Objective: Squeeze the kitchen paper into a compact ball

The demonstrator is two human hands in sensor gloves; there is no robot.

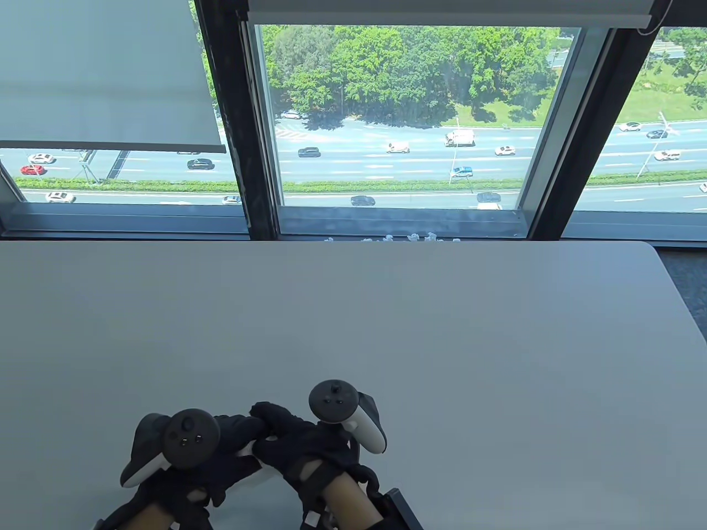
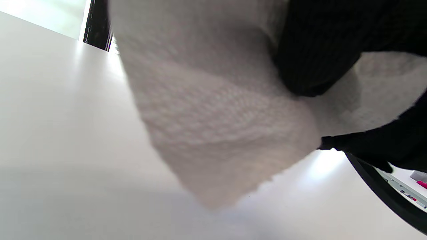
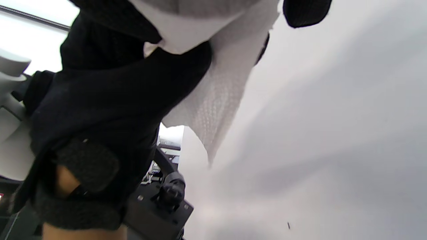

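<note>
Left-hand fingers (image 2: 313, 63) are curled onto the kitchen paper (image 2: 213, 126) and grip its upper part; right-hand fingers (image 3: 305, 11) close on the same sheet from the opposite side. The left hand (image 1: 221, 441) and right hand (image 1: 298, 441) meet just above the surface (image 1: 442, 331), near the middle of its near edge. The paper is mostly loose: a broad embossed flap hangs below both hands, its corner close to the surface. Judged step: early gathering, with compaction barely begun. The next move calls for drawing the hanging flap up into the palms, then pressing both hands together.
</note>
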